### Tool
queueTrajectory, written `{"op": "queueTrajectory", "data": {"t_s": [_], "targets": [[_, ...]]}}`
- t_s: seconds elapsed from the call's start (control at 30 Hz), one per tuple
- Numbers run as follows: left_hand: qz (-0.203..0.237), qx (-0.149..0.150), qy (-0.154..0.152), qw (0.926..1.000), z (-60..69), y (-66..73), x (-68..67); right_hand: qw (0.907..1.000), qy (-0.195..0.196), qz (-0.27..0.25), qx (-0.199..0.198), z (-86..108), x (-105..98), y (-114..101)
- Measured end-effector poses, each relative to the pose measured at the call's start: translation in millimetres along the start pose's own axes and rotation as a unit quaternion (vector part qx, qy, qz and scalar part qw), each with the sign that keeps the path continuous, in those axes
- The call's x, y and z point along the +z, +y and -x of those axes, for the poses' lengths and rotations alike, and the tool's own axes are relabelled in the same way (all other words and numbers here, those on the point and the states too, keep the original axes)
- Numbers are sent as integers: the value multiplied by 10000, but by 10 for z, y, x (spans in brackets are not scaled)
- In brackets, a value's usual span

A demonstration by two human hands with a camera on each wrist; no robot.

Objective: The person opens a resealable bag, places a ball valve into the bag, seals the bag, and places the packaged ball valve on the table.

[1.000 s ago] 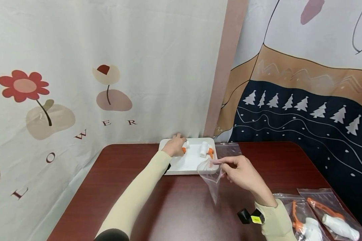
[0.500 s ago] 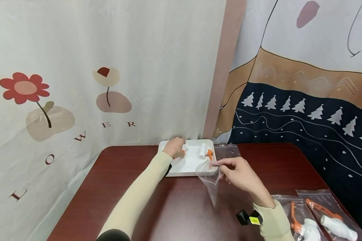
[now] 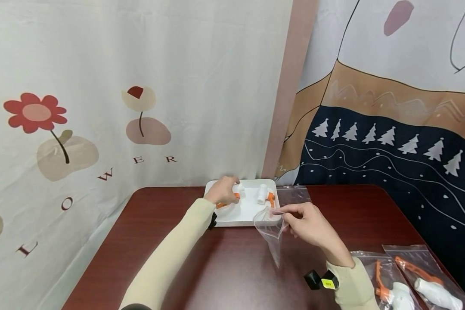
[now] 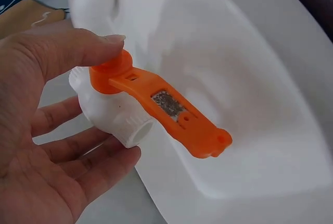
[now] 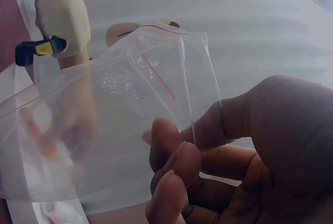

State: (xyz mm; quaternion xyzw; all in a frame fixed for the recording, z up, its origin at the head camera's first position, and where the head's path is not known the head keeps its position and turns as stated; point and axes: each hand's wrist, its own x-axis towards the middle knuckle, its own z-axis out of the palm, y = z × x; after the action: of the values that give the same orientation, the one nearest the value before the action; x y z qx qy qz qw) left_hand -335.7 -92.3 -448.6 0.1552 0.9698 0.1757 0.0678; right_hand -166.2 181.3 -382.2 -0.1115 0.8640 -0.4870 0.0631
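In the left wrist view the left hand grips a white pipe valve with an orange handle, thumb on the handle's round end and fingers behind the white body. The head view has this left hand over the left part of a white tray. The right hand pinches the edge of a clear zip bag, which hangs at the tray's front right corner. Through that bag, in the right wrist view, the left hand shows blurred.
Another white valve with an orange handle lies in the tray's right part. A flat clear bag lies right of the tray. Two bagged valves rest at the table's right front. Curtains stand behind the table.
Within the tray, the left hand has shifted slightly, and more of the valve's orange handle shows under it. The right hand and its bag have hardly moved.
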Motion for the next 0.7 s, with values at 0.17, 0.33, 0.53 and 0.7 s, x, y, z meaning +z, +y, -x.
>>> {"op": "queueTrajectory", "data": {"t_s": [0.17,0.33,0.53,0.7], "targets": [[715,-74,74,9974,64,-33,-34,10000,24,22,6,-5,2,3],[1389,-95,287,9898,142,-26,-68,10000,42,43,-44,-13,5,17],[1939,-140,675,9786,266,-26,-107,10000,24,43,-48,-28,22,20],[2336,0,1130,9657,353,4,-98,10000,11,29,-29,-31,35,26]]}}
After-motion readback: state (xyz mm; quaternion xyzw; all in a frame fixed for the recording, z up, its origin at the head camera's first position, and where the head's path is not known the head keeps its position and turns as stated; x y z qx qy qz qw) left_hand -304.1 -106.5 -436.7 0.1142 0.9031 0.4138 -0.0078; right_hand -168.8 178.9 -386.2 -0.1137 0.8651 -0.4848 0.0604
